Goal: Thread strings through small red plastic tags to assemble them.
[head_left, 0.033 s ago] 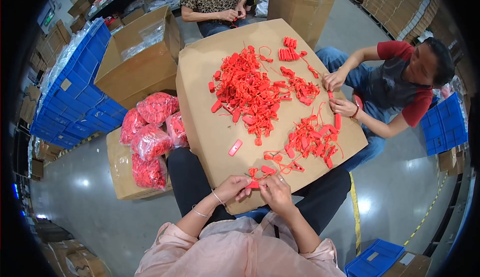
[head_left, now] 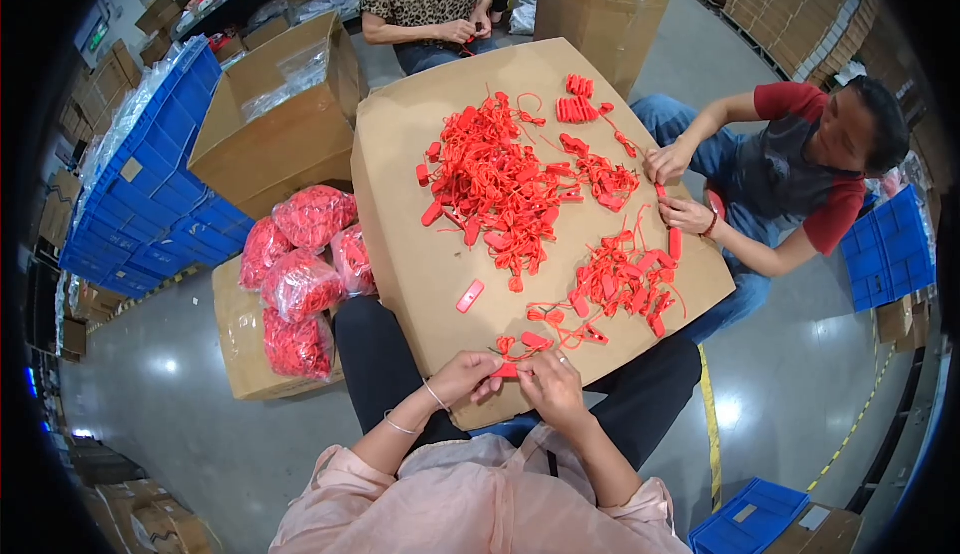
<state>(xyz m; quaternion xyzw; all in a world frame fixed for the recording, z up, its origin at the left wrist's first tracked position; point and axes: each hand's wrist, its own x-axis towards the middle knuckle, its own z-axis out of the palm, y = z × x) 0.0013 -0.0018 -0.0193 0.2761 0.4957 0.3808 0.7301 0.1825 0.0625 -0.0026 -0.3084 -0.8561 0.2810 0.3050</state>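
At the near edge of a cardboard-topped table point(head_left: 400, 154), my left hand point(head_left: 468, 376) and my right hand point(head_left: 552, 384) pinch a small red plastic piece point(head_left: 508, 370) between them, one at each end. Just beyond my fingers lie a few more red pieces with cords point(head_left: 535, 340). A single flat red piece point(head_left: 470, 295) rests apart, to the left. Farther off is a large tangled heap of red corded pieces point(head_left: 490, 174), with a smaller heap point(head_left: 620, 279) at the right. What exactly the held piece is, I cannot make out.
A co-worker point(head_left: 800, 174) at the right handles a red piece; another person point(head_left: 430, 14) sits at the far side. Bags of red pieces point(head_left: 305, 279) lie on a carton at the left. Open cartons point(head_left: 270, 114) and blue crates point(head_left: 140, 194) stand beyond them.
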